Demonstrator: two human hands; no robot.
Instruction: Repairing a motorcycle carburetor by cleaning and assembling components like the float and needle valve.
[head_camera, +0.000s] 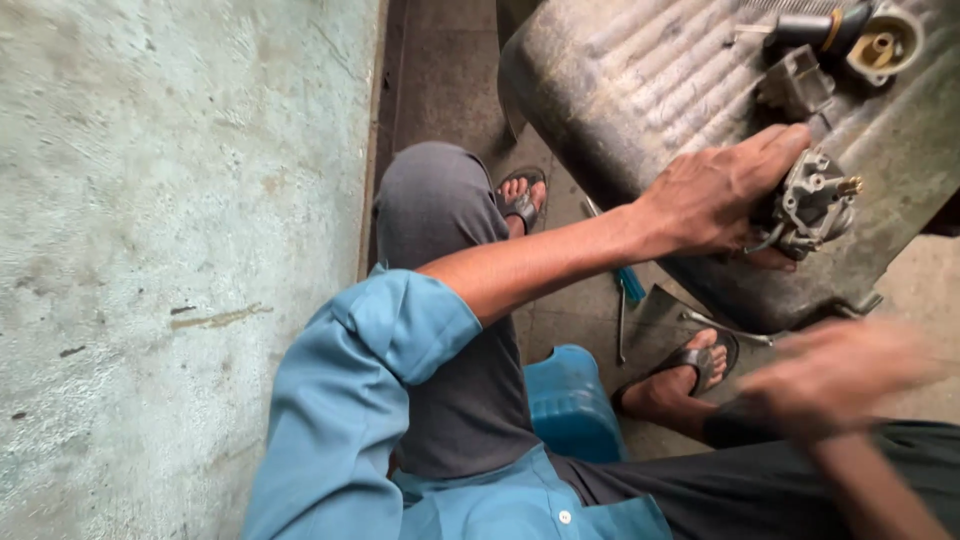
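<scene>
My left hand (715, 192) reaches out across my knee and grips a grey metal carburettor (815, 205) with a small brass fitting, holding it over a large ribbed metal tray (640, 90). My right hand (835, 378) is lower right, near my sandalled foot (690, 368). It is blurred by motion, so I cannot tell whether it holds anything. More engine parts lie at the tray's far end: a round cream-coloured bowl (885, 45), a grey metal block (795, 82) and a black tube (812, 28).
A rough pale concrete wall (180, 250) fills the left side. I sit on a blue plastic stool (570, 405). A teal-handled screwdriver (628, 285) and thin metal tools (725, 328) lie on the concrete floor between my feet, under the tray's edge.
</scene>
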